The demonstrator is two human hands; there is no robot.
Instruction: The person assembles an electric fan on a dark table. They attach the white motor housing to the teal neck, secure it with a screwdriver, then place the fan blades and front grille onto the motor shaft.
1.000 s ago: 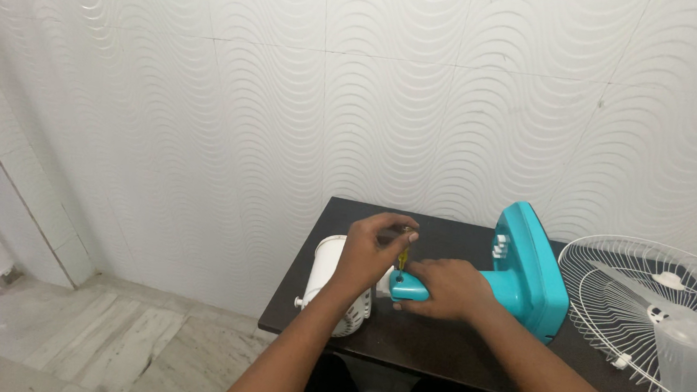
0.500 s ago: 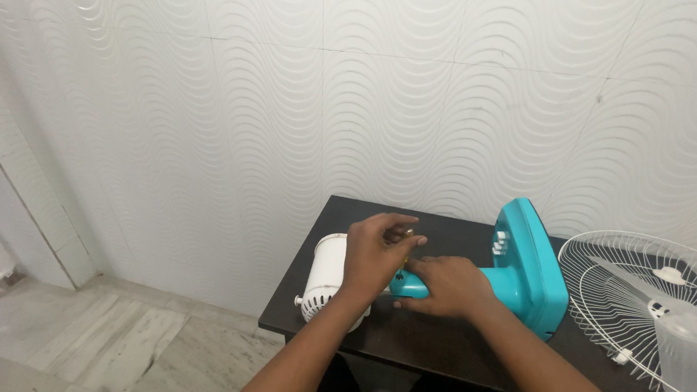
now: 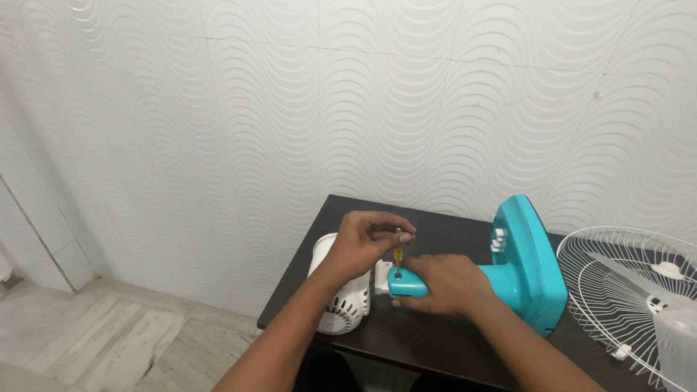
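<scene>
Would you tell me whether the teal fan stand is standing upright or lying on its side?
Lying on its side: the teal fan stand has its base on edge and its neck running level along the dark table under the right hand.

The motor housing [image 3: 338, 292] lies at the left end of the table [image 3: 436, 347], the fan stand [image 3: 519, 266] to its right. The grille [image 3: 650, 306] lies farthest right, the wall [image 3: 375, 81] behind.

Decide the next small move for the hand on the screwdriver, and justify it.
Probably another twist: the left hand pinches the yellow screwdriver upright, tip in the teal fan neck, which the right hand steadies beside the white motor housing.
</scene>
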